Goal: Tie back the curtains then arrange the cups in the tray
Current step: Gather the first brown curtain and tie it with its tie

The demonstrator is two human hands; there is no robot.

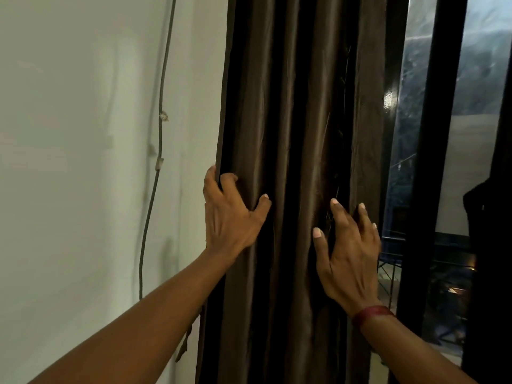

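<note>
A pale wall [83, 134] is seen across the left half of the view. Beside it, a dark brown curtain [293, 106] is hung in long vertical folds, bunched into a narrow column between the wall and the window [410, 120]. The glass is crossed by a black upright frame bar [432, 162], and blurred grey shapes are seen through it.

Both bare forearms are reached up from the bottom edge towards the curtain. The left hand [230, 217] is placed at the curtain's left edge: its fingers [228, 180] are curled round that edge and the thumb is pressed on the front of the fabric, so the edge is gripped. The right hand [352, 259] is laid on the folds near the curtain's right side, its fingers spread and nearly straight against the cloth; nothing is pinched there. The two hands are kept apart, with several folds between them.

A thin grey cable [160, 134] is run down the wall, held by a small clip [159, 163]. A red band [372, 314] is worn on the right wrist. A narrow brown strip [187, 339] is seen dangling at the curtain's lower left edge.
</note>
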